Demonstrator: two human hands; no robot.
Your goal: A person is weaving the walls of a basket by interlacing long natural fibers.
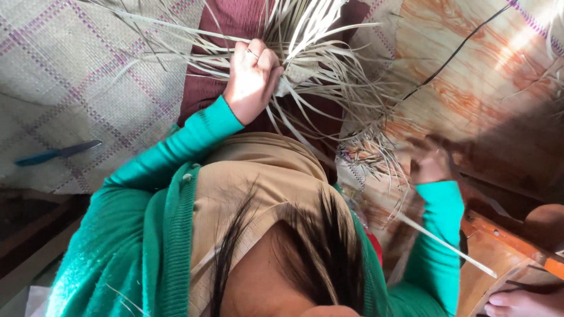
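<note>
The bundle of pale straw strips (317, 64) is clamped in the fingers of the left hand (252, 79), its strands fanning away to the right. The right hand (432, 164), blurred, is seen at the strands' lower ends; its fingers' state cannot be told.

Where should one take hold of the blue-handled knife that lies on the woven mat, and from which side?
Probably by the blue handle, the end toward the picture's left, coming from above. The knife lies flat on the woven mat with open mat around it, and its darker blade points toward the green sleeve. Both hands are away from it.
</note>
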